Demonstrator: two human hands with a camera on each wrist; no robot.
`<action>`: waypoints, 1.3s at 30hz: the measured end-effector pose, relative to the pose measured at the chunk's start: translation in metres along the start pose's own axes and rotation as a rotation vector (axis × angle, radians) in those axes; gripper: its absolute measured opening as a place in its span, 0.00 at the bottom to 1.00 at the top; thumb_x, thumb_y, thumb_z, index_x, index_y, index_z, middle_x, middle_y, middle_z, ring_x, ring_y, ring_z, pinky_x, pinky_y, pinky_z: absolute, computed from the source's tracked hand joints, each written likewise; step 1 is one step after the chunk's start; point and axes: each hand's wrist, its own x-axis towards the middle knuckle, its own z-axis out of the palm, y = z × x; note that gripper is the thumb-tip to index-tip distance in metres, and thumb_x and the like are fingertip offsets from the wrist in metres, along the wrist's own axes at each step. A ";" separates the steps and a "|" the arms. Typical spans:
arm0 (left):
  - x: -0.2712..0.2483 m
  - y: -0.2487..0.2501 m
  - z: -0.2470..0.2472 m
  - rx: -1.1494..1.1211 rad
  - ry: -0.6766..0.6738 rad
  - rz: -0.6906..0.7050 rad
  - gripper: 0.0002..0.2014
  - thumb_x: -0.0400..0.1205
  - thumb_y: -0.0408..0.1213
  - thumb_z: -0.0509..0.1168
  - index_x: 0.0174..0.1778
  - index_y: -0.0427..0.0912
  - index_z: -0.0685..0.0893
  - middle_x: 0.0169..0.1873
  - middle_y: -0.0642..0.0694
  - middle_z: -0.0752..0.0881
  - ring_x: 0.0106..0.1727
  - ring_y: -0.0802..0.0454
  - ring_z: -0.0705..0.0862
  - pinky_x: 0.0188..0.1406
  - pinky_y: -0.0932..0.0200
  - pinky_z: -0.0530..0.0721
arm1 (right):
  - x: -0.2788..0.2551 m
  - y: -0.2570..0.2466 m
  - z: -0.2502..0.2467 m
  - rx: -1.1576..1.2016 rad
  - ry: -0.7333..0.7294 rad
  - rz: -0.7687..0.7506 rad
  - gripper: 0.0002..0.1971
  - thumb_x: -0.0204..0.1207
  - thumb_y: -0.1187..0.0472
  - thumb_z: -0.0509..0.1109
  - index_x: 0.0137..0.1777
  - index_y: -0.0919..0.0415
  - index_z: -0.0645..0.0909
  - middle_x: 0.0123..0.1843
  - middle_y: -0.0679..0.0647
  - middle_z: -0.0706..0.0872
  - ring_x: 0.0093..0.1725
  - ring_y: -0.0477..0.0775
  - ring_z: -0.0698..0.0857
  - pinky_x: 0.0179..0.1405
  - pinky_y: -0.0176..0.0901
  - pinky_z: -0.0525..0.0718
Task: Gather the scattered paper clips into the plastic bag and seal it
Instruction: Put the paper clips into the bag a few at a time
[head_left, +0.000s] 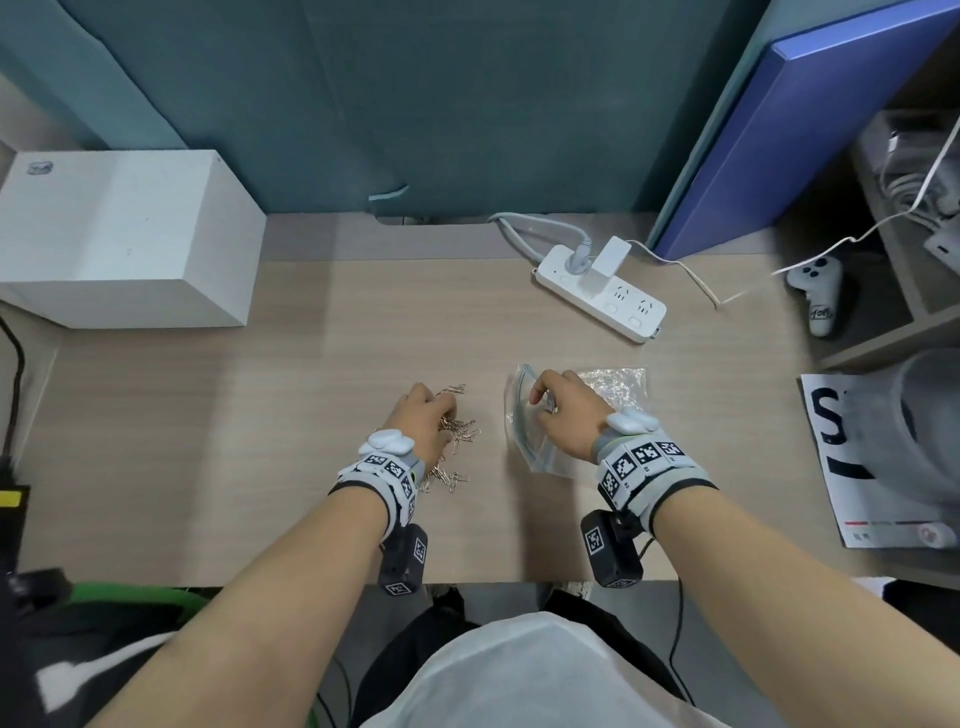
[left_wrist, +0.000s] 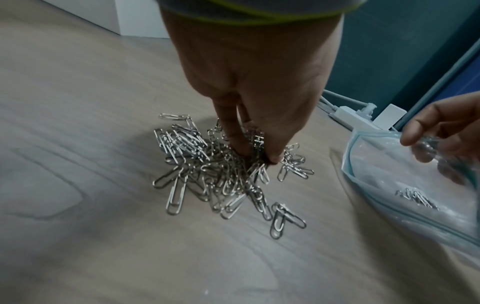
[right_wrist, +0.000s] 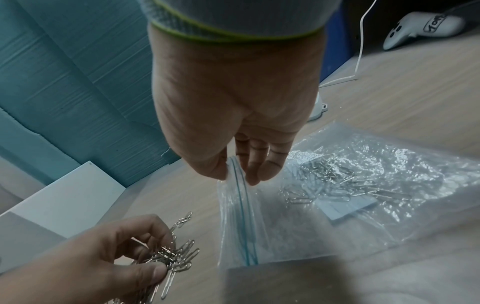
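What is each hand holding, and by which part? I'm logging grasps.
The left hand pinches a bunch of paper clips from the top of the pile. The right hand pinches the plastic bag by its zip-seal edge.

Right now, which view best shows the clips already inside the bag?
Right wrist: the clips in the bag lie spread out behind the clear film. The left wrist view shows only a small cluster; in the head view they blur into glare.

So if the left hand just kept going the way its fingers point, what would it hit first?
The left hand points down into the pile of paper clips, and its fingertips already pinch some. Going straight on, it would likely press through the clips onto the wooden desk right beneath.
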 end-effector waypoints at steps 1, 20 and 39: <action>0.002 -0.001 0.000 -0.004 -0.014 -0.006 0.11 0.77 0.40 0.74 0.53 0.54 0.80 0.53 0.49 0.76 0.51 0.45 0.79 0.46 0.54 0.80 | 0.000 -0.001 0.000 0.003 0.003 0.000 0.08 0.80 0.62 0.64 0.55 0.49 0.79 0.53 0.49 0.76 0.47 0.57 0.83 0.53 0.54 0.83; 0.014 0.102 -0.004 -0.606 -0.106 -0.063 0.08 0.74 0.35 0.78 0.47 0.49 0.90 0.35 0.56 0.88 0.35 0.58 0.85 0.36 0.69 0.79 | -0.005 0.008 -0.008 0.074 0.062 -0.020 0.07 0.80 0.61 0.69 0.55 0.51 0.80 0.52 0.50 0.77 0.48 0.56 0.82 0.51 0.50 0.79; 0.014 0.044 0.012 0.043 0.162 0.034 0.12 0.76 0.46 0.76 0.52 0.57 0.83 0.58 0.52 0.79 0.59 0.45 0.77 0.56 0.49 0.77 | -0.012 0.021 -0.004 0.026 0.071 0.017 0.08 0.78 0.63 0.68 0.53 0.49 0.79 0.50 0.48 0.76 0.47 0.56 0.82 0.49 0.50 0.79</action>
